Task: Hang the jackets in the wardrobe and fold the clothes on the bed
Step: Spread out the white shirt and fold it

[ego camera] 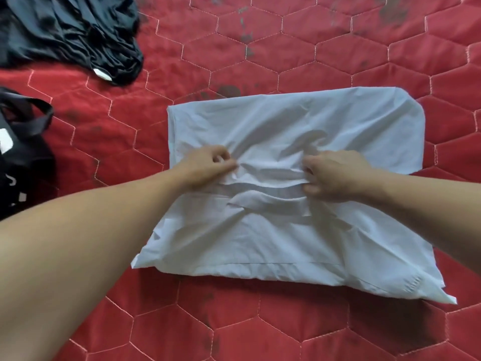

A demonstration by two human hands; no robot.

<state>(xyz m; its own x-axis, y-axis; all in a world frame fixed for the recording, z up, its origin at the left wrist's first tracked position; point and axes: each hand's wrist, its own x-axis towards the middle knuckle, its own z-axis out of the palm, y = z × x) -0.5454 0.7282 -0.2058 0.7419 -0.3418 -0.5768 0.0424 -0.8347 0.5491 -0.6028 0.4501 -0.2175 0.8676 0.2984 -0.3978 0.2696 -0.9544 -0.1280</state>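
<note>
A white garment (291, 194), partly folded into a rough rectangle, lies flat near the middle of a red quilted bedspread (286, 48) stitched in a hexagon pattern. Both of a person's bare hands grip it at its centre: the left hand (208, 168) has its fingers curled, pinching a bunch of the white cloth, and the right hand (335, 175), a little apart from it, has its fingers curled round a gathered fold, so that creases run across the fabric between them. At the bedspread's far left corner lies a crumpled dark garment (73, 35), well apart from the white one. A black item with straps (23, 142) rests at the left edge.
</note>
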